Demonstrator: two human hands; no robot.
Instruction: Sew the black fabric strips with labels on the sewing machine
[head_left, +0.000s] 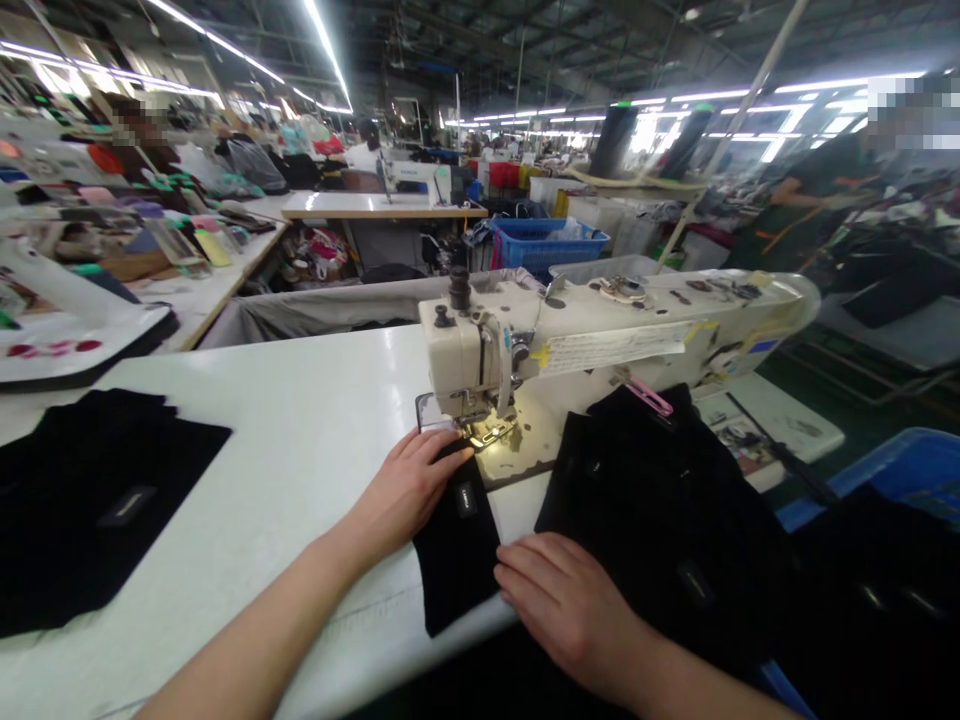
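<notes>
A narrow black fabric piece (456, 560) with a small label (466, 499) lies on the white table in front of the sewing machine (480, 350). Its far end reaches the lit presser foot (491, 436). My left hand (401, 490) rests on the far left part of the piece, fingers stretched out beside the foot. At the near right edge, my right hand (562, 605) has its fingers together and bent over the fabric; the thumb is hidden. To the right lies a heap of black fabric pieces (660, 500), some with labels, with pink thread snips (649, 397) above it.
More labelled black fabric (90, 500) lies on the left of the white table (300, 420). A blue basket (911, 465) stands at the right. Beyond the machine are another sewing table (382, 207), a blue crate (551, 245) and a person (817, 200) at the right.
</notes>
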